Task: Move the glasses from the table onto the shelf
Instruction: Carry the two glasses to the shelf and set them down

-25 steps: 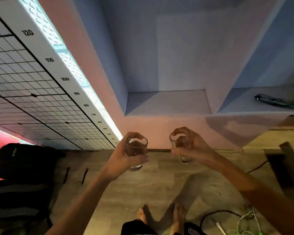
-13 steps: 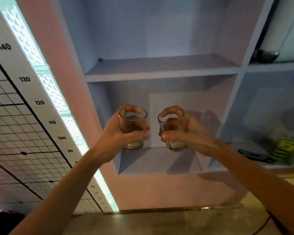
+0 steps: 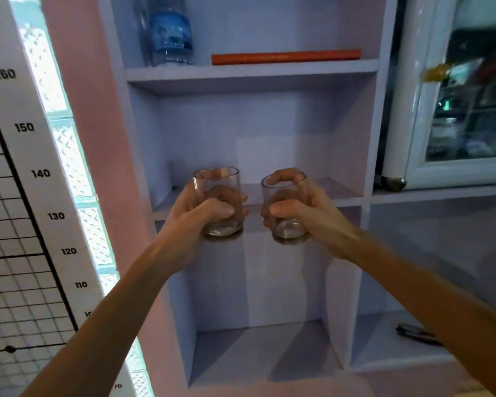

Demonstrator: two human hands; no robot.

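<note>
My left hand [image 3: 194,222] grips a clear empty glass [image 3: 218,181], upright. My right hand [image 3: 312,216] grips a second clear glass [image 3: 284,224], also upright, just to its right. Both glasses hang in the air in front of the front edge of the middle shelf board [image 3: 338,193] of a pale lilac shelf unit. Their bases sit a little below the board's edge and their rims above it. The two glasses are a small gap apart.
The board above holds a blue water bottle [image 3: 171,32] and a flat orange book [image 3: 286,57]. A white-framed glass-door cabinet [image 3: 455,110] stands at the right. A dark tool [image 3: 418,333] lies in the lower right compartment. A numbered measuring chart [image 3: 23,173] covers the left wall.
Both hands have lifted the glasses from near floor level up past the lower compartment to the middle shelf. My view has tilted up with them.
</note>
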